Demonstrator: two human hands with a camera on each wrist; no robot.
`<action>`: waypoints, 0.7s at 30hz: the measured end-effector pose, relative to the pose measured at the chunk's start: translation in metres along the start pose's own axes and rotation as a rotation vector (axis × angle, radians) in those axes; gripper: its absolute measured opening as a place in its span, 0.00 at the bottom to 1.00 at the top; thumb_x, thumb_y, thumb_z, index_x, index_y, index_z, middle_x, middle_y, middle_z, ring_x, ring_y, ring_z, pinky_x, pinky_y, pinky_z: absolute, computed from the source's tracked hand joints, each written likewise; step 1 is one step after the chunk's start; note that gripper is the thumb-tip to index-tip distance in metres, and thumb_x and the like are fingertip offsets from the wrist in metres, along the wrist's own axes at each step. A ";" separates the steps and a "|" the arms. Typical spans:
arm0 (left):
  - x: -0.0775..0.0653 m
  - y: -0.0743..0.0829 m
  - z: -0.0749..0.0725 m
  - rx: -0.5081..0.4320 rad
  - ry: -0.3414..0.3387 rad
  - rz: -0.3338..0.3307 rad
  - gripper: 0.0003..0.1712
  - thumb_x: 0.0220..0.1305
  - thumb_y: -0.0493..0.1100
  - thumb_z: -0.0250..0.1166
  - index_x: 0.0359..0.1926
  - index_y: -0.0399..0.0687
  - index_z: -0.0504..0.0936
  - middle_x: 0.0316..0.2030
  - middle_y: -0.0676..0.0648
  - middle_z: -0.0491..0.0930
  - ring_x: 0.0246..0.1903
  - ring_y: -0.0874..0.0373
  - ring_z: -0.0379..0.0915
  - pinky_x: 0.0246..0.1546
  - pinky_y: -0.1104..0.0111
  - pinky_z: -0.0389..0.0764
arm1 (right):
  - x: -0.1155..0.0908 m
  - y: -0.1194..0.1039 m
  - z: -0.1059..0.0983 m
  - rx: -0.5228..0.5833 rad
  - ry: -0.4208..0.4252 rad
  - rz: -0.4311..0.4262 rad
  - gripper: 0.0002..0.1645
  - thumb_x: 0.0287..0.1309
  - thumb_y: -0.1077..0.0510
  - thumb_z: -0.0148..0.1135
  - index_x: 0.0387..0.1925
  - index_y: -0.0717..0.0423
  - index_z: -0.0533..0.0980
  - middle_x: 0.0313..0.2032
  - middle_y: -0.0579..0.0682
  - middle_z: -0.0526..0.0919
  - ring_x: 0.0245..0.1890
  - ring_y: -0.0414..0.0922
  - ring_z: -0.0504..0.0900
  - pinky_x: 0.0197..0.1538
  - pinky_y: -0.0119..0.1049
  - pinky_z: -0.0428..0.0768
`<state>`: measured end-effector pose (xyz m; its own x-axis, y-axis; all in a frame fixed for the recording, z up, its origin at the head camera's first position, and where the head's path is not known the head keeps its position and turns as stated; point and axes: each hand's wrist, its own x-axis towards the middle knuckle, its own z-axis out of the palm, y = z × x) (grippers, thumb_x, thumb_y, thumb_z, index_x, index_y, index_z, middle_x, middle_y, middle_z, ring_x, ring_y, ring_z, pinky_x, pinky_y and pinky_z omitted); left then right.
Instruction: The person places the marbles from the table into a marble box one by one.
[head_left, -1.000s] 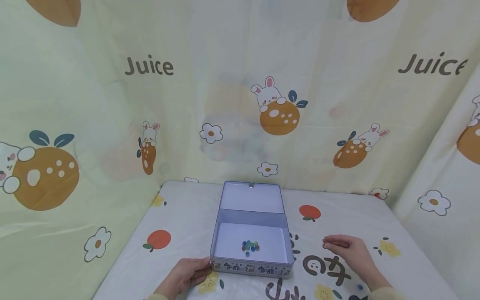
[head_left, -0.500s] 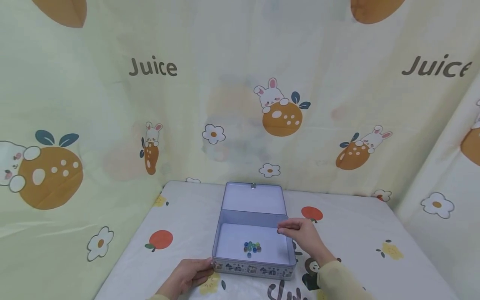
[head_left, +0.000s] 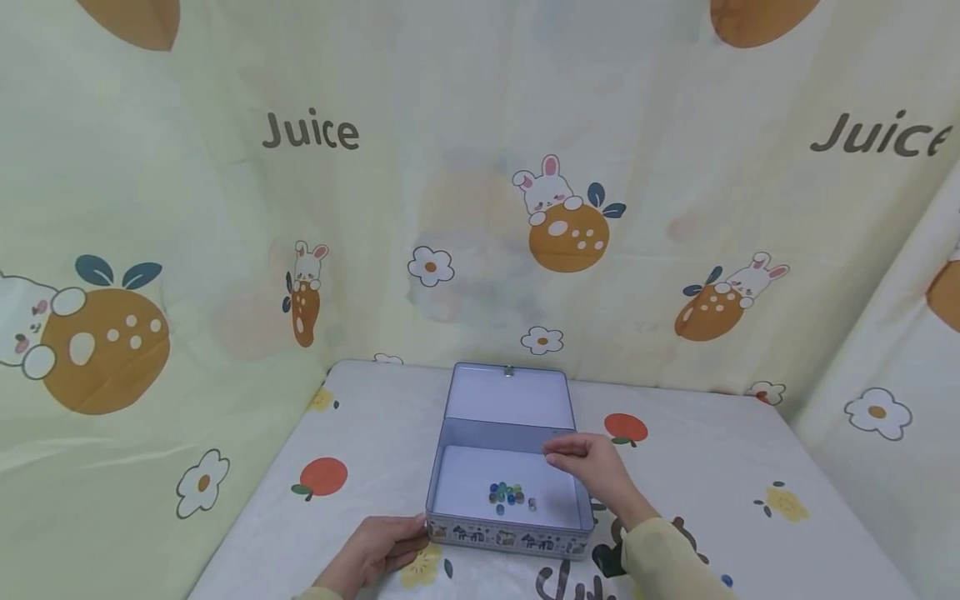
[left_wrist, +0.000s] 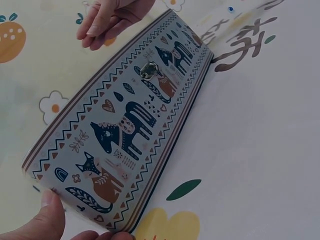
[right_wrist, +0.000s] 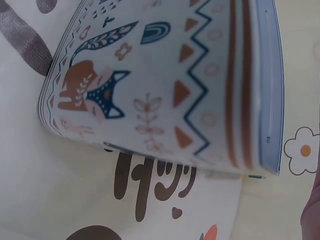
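Note:
A rectangular tin box, printed with animals, stands with its hinged lid folded back. Inside it lies a cluster of small glass marbles, with a pale marble just right of them. My left hand holds the box's near left corner; the left wrist view shows the thumb against the end wall and fingers at the lower edge. Above the right part of the box hovers my right hand, fingers loosely extended, no marble visible between them. Only a blurred edge of it shows in the right wrist view.
A blue marble lies on the printed tablecloth at the front right, near the right sleeve. Patterned curtains hang behind the table and along both sides.
My right hand has moved left from the tablecloth to above the box. A pale marble now lies right of the cluster, let go from that hand. The left hand stays at the corner.

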<state>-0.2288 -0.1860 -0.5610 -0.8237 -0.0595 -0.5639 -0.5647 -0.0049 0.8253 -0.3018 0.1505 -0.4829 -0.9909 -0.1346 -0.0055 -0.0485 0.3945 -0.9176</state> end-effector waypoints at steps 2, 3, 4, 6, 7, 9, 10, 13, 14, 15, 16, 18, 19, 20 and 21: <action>0.000 0.000 0.000 0.001 0.001 -0.002 0.24 0.65 0.45 0.72 0.54 0.30 0.83 0.42 0.37 0.90 0.40 0.51 0.89 0.45 0.60 0.90 | -0.001 -0.001 -0.001 0.002 0.003 0.006 0.12 0.61 0.63 0.71 0.47 0.58 0.86 0.45 0.53 0.91 0.47 0.47 0.90 0.55 0.42 0.88; 0.000 0.001 0.001 0.002 0.001 -0.001 0.24 0.66 0.45 0.71 0.54 0.30 0.83 0.42 0.37 0.90 0.40 0.51 0.89 0.45 0.60 0.90 | -0.001 -0.001 -0.001 0.002 0.004 0.007 0.12 0.61 0.63 0.71 0.47 0.58 0.86 0.45 0.53 0.91 0.47 0.47 0.90 0.55 0.42 0.88; -0.001 0.001 0.001 0.002 0.000 -0.001 0.24 0.66 0.45 0.71 0.54 0.30 0.83 0.42 0.37 0.90 0.40 0.51 0.89 0.45 0.60 0.90 | -0.001 -0.001 -0.001 0.001 0.004 0.005 0.12 0.61 0.63 0.71 0.47 0.58 0.86 0.45 0.53 0.91 0.47 0.47 0.90 0.56 0.42 0.88; -0.001 0.001 0.001 0.002 0.000 0.000 0.24 0.66 0.45 0.71 0.53 0.30 0.83 0.42 0.37 0.90 0.40 0.51 0.89 0.45 0.60 0.90 | -0.001 0.000 -0.002 0.007 0.003 0.009 0.12 0.62 0.63 0.71 0.47 0.58 0.86 0.45 0.53 0.91 0.47 0.46 0.89 0.56 0.42 0.88; -0.002 0.001 0.001 0.002 0.000 -0.001 0.24 0.66 0.45 0.71 0.53 0.30 0.83 0.42 0.37 0.90 0.40 0.51 0.89 0.45 0.60 0.90 | 0.000 0.001 -0.002 0.010 0.003 0.009 0.13 0.62 0.63 0.71 0.48 0.59 0.86 0.45 0.53 0.91 0.47 0.46 0.89 0.56 0.42 0.88; -0.002 0.001 0.001 0.001 -0.002 0.002 0.24 0.66 0.45 0.71 0.54 0.30 0.83 0.42 0.37 0.90 0.40 0.51 0.89 0.45 0.60 0.90 | 0.000 0.003 -0.003 0.012 0.001 0.004 0.13 0.62 0.62 0.71 0.48 0.60 0.85 0.46 0.54 0.91 0.47 0.45 0.89 0.56 0.42 0.88; -0.002 0.001 0.001 -0.001 -0.001 0.002 0.24 0.65 0.45 0.72 0.54 0.29 0.83 0.41 0.37 0.90 0.40 0.51 0.90 0.45 0.60 0.90 | 0.000 0.003 -0.003 0.014 0.000 0.001 0.13 0.62 0.62 0.71 0.49 0.60 0.85 0.46 0.54 0.91 0.47 0.45 0.89 0.56 0.42 0.88; -0.002 0.001 0.001 -0.001 -0.001 0.003 0.25 0.65 0.45 0.72 0.54 0.29 0.82 0.41 0.37 0.90 0.40 0.51 0.89 0.45 0.60 0.90 | 0.001 0.005 -0.003 0.025 -0.002 -0.001 0.13 0.61 0.62 0.71 0.48 0.60 0.85 0.45 0.53 0.91 0.47 0.46 0.89 0.56 0.42 0.88; -0.002 0.001 0.001 0.000 0.000 0.003 0.25 0.65 0.45 0.72 0.54 0.29 0.82 0.41 0.37 0.90 0.40 0.51 0.89 0.45 0.60 0.90 | 0.001 0.005 -0.003 0.024 -0.003 -0.003 0.14 0.61 0.62 0.71 0.48 0.60 0.86 0.45 0.53 0.91 0.47 0.45 0.89 0.56 0.42 0.88; -0.002 0.001 0.001 0.000 0.002 0.002 0.25 0.65 0.45 0.72 0.54 0.29 0.82 0.41 0.37 0.90 0.40 0.51 0.89 0.45 0.60 0.90 | 0.000 0.005 -0.003 0.023 -0.004 -0.003 0.13 0.61 0.62 0.71 0.48 0.60 0.86 0.45 0.53 0.91 0.47 0.45 0.89 0.56 0.42 0.88; -0.001 0.000 0.001 0.001 0.003 0.001 0.25 0.65 0.45 0.72 0.54 0.29 0.82 0.41 0.37 0.90 0.40 0.51 0.89 0.45 0.61 0.90 | 0.000 0.004 -0.004 0.015 -0.005 -0.004 0.13 0.61 0.62 0.71 0.48 0.59 0.86 0.45 0.52 0.91 0.47 0.45 0.89 0.56 0.41 0.88; -0.001 0.000 0.001 0.001 0.004 -0.002 0.25 0.66 0.45 0.71 0.54 0.29 0.82 0.41 0.37 0.90 0.40 0.51 0.89 0.45 0.61 0.90 | -0.002 0.003 -0.006 0.002 -0.001 -0.005 0.13 0.61 0.61 0.71 0.48 0.58 0.86 0.45 0.52 0.91 0.47 0.45 0.89 0.55 0.41 0.88; -0.001 0.000 0.001 0.001 0.005 -0.004 0.25 0.66 0.45 0.71 0.54 0.28 0.82 0.41 0.37 0.90 0.40 0.51 0.89 0.45 0.61 0.90 | -0.003 0.003 -0.008 -0.005 0.002 -0.006 0.13 0.61 0.61 0.71 0.48 0.58 0.86 0.45 0.52 0.91 0.46 0.44 0.89 0.54 0.40 0.88; -0.001 0.001 0.001 0.001 0.005 -0.006 0.25 0.66 0.45 0.71 0.54 0.28 0.82 0.42 0.37 0.90 0.40 0.51 0.89 0.45 0.61 0.90 | -0.005 0.002 -0.011 -0.013 0.003 -0.010 0.13 0.62 0.61 0.71 0.48 0.58 0.86 0.45 0.52 0.91 0.46 0.44 0.89 0.54 0.39 0.89; -0.001 0.001 0.001 0.001 0.005 -0.008 0.25 0.66 0.45 0.71 0.54 0.28 0.82 0.42 0.37 0.90 0.40 0.52 0.89 0.45 0.61 0.90 | -0.006 0.003 -0.015 -0.018 0.007 -0.013 0.13 0.62 0.61 0.71 0.48 0.58 0.86 0.46 0.52 0.91 0.46 0.44 0.89 0.53 0.38 0.89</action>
<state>-0.2288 -0.1850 -0.5600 -0.8190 -0.0640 -0.5702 -0.5712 -0.0040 0.8208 -0.2976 0.1655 -0.4794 -0.9911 -0.1330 0.0090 -0.0631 0.4088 -0.9104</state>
